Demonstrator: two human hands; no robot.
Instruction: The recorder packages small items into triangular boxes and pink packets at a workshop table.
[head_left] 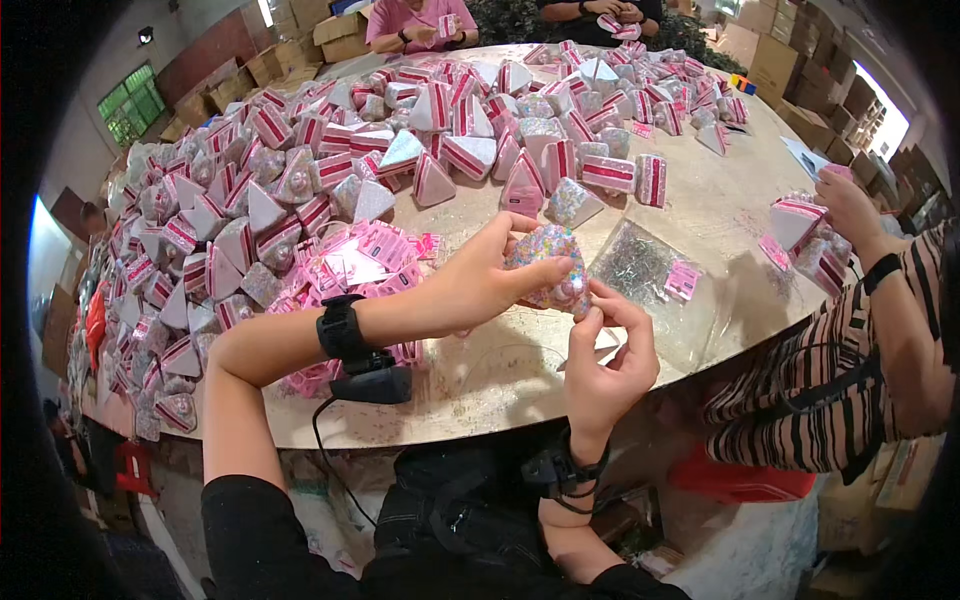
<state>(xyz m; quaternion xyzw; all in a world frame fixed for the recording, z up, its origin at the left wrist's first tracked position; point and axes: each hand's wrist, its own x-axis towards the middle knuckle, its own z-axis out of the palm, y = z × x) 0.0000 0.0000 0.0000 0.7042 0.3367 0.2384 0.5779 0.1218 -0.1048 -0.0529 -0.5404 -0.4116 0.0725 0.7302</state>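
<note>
The left hand (497,268) clasps a sequined cake-slice ornament (552,247), seemingly untagged, the right hand (612,362) pinches its corner, and loose pink tags (383,243) remain.

Slice pile (330,172) left, open tabletop (735,205) right

Workshop: heaped worktable (765,150), stacked cartons (775,68)

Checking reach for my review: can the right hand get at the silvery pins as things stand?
Probably yes: the right hand is close to the silvery pins, with nothing visibly blocking it, though it seems to pinch the glittery wedge held in the left hand.
</note>
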